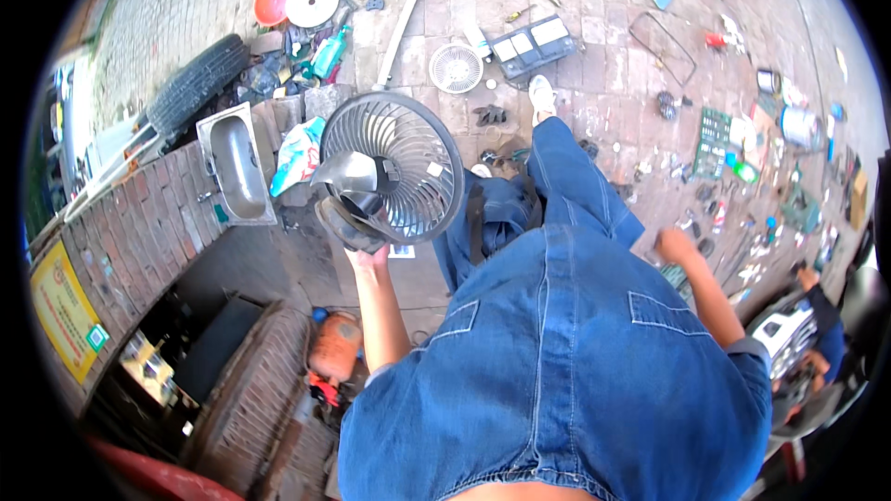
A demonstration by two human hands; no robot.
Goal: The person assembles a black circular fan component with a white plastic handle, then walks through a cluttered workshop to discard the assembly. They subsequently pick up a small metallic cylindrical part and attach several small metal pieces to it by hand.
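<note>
My left hand (369, 258) is closed around the dark rounded part at one side of a fan head, holding it up off the ground. The fan head (442, 144) has a round dark cage with curved ribs, and a shiny grey curved piece (348, 170) sits over its near left side. Part of my left fingers is hidden behind the fan. My right hand (675, 246) hangs at my right side with its fingers curled in. What it holds, if anything, is hidden. A light round fan grille (456, 69) lies on the bricks beyond the fan head.
Beyond it lie a black battery-like box (533, 48) and a long pale strip (399, 37). A metal sink (239, 162) and a tyre (198, 83) stand left. Small parts and a green tray (712, 141) litter the right. An orange tank (335, 348) stands lower left; another person (826, 343) is lower right.
</note>
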